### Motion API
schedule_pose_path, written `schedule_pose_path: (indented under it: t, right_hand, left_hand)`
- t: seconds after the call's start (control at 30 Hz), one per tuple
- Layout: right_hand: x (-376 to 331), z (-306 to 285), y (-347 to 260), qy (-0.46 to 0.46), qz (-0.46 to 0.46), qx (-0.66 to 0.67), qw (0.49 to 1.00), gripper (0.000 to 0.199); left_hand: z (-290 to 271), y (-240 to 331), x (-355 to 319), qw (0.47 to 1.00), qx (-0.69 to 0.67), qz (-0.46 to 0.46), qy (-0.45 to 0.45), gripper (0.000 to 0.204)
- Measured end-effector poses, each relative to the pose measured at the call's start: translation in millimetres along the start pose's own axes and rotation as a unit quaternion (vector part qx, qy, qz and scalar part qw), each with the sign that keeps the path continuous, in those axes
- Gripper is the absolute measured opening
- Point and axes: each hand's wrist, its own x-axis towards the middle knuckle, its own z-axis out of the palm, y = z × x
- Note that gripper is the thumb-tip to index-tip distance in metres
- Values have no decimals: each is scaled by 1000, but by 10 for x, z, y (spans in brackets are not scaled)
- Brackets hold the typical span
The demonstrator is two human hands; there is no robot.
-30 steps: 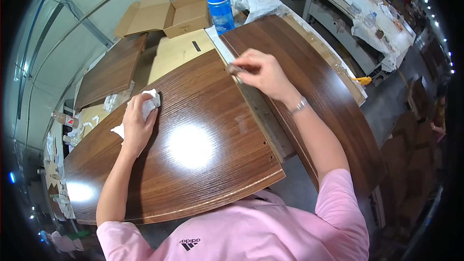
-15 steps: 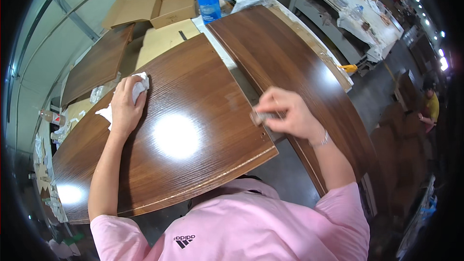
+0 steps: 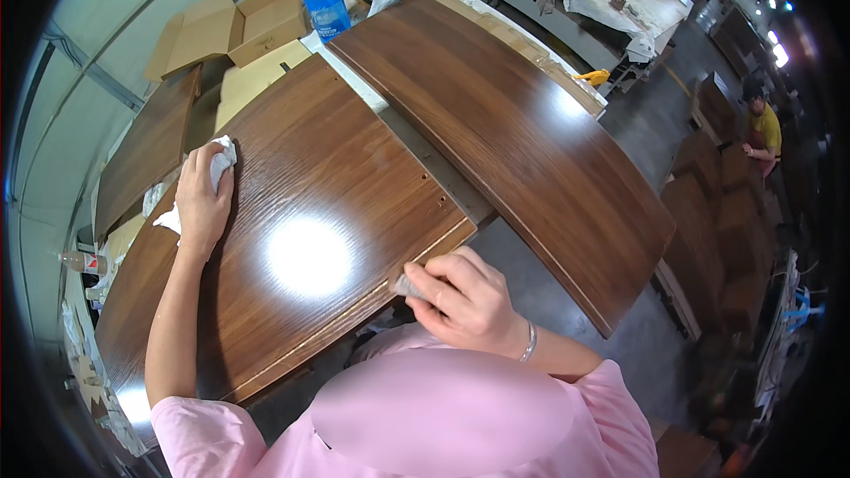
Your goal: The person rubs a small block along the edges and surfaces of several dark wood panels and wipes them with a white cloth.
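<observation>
A glossy dark-brown wood-grain panel (image 3: 292, 159) lies in front of me, with bright light reflected on it. My left hand (image 3: 204, 199) is closed around a crumpled white cloth (image 3: 223, 164) and rests on the panel's left part. At the panel's near edge, my right hand (image 3: 465, 301) pinches a small greyish-brown block (image 3: 403, 284), its exact kind unclear. The block is against that edge. A few small holes show near the panel's right corner.
A second brown panel (image 3: 522, 150) lies to the right, across a narrow gap; another panel (image 3: 146, 150) is at the left. Behind stand a blue bottle (image 3: 324, 4) and an opened cardboard box (image 3: 195, 35). A person in yellow (image 3: 766, 128) is far right, near stacked brown panels.
My right hand has moved with the block from the panel's right edge, round the corner, to its near edge. My left hand still holds the cloth on the panel. The whole view has shifted.
</observation>
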Motion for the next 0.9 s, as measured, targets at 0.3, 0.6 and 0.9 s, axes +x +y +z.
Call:
schedule_pose_path:
  t: [0.3, 0.6, 0.9]
  right_hand:
    - [-107, -162, 346, 192, 115, -141, 964, 37]
    - [-119, 238, -17, 166, 112, -123, 972, 29]
    - [-82, -150, 189, 240, 178, -106, 948, 28]
  left_hand:
    - [-56, -112, -65, 999, -15, 31, 2, 33]
    - [-71, -204, -91, 997, -53, 61, -6, 33]
    - [-50, -161, -56, 994, -68, 83, -1, 33]
